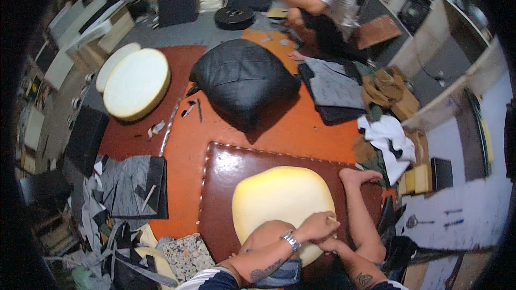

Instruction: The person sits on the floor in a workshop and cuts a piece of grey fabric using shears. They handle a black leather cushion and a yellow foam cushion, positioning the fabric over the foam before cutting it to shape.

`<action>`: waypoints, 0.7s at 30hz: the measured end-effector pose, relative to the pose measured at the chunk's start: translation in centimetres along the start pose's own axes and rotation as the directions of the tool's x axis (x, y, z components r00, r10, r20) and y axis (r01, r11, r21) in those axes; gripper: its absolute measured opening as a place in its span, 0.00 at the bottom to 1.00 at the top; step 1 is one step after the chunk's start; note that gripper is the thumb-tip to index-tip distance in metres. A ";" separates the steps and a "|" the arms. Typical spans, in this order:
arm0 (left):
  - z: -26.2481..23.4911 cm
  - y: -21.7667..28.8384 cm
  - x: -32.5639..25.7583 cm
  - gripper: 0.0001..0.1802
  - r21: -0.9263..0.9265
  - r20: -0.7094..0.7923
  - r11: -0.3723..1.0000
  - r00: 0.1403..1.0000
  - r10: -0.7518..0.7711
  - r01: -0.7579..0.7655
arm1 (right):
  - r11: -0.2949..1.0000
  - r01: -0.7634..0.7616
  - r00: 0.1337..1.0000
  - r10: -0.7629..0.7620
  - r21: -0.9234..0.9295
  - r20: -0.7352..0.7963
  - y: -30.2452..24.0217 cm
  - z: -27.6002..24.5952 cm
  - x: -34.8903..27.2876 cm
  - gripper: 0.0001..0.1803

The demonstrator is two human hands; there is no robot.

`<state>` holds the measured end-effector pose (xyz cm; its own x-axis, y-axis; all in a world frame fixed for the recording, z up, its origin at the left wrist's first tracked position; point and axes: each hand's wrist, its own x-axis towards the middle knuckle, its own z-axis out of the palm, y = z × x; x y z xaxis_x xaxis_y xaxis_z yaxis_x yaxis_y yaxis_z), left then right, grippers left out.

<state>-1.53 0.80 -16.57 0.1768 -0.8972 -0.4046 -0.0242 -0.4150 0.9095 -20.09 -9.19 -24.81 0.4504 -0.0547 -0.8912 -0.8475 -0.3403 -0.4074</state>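
Note:
A cream foam cushion pad [282, 196] with yellowed edges and rounded corners lies in front of me, partly under my bent knee. Over its right edge, my left hand [317, 227], with a metal watch at the wrist, is closed. A small pale bit shows at its fingers, too small to name. Just below and touching it, my right hand [329, 244] is closed too, its fingers partly hidden. What it grips cannot be made out.
A stuffed black cushion [242, 78] sits ahead on the orange sheet [188, 134]. Round white foam discs [137, 83] lie at far left. Folded grey fabric [129, 185] is at left, cloth scraps [389, 142] at right. Another person [328, 5] crouches at the back.

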 end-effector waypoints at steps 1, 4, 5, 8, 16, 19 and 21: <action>0.2 0.2 0.0 0.33 0.027 -0.041 1.000 0.999 0.010 -0.009 | 1.000 -0.001 1.000 0.001 0.003 -0.002 0.2 0.3 0.4 0.39; -0.2 0.2 -0.6 0.27 0.053 -0.325 0.970 0.915 0.240 -0.236 | 0.931 0.175 0.952 -0.243 -0.322 -0.186 1.0 1.3 1.5 0.49; -0.6 -0.2 -1.3 0.24 0.049 -0.459 0.959 0.847 0.269 -0.278 | 0.963 0.087 0.927 -0.173 -0.256 -0.333 1.3 2.0 1.6 0.61; -2.5 -3.3 -5.4 0.18 -0.266 -0.756 0.889 0.653 0.047 -0.372 | 0.996 0.091 0.828 -0.066 0.018 -0.557 2.1 3.5 1.0 0.78; -1.7 -25.7 -25.0 0.34 0.080 -0.856 0.787 0.447 -0.260 0.612 | 0.896 0.362 0.738 -0.108 0.256 -0.666 2.7 4.5 -0.8 0.78; 3.5 -32.5 -30.2 0.50 -0.551 -0.296 0.676 0.643 -0.707 0.489 | 0.942 0.273 0.734 -0.072 0.196 -0.675 2.4 4.2 -0.4 0.77; 4.8 -35.3 -30.8 0.49 -0.474 -0.371 0.537 0.395 -0.840 0.698 | 0.915 0.329 0.759 -0.108 0.236 -0.642 2.3 4.0 -0.5 0.77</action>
<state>-10.88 42.34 -36.65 0.4556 0.0508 -0.8887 0.5769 -0.7772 0.2513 -23.43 -6.16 -26.10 0.6135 -0.6074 -0.5046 -0.6932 -0.1081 -0.7126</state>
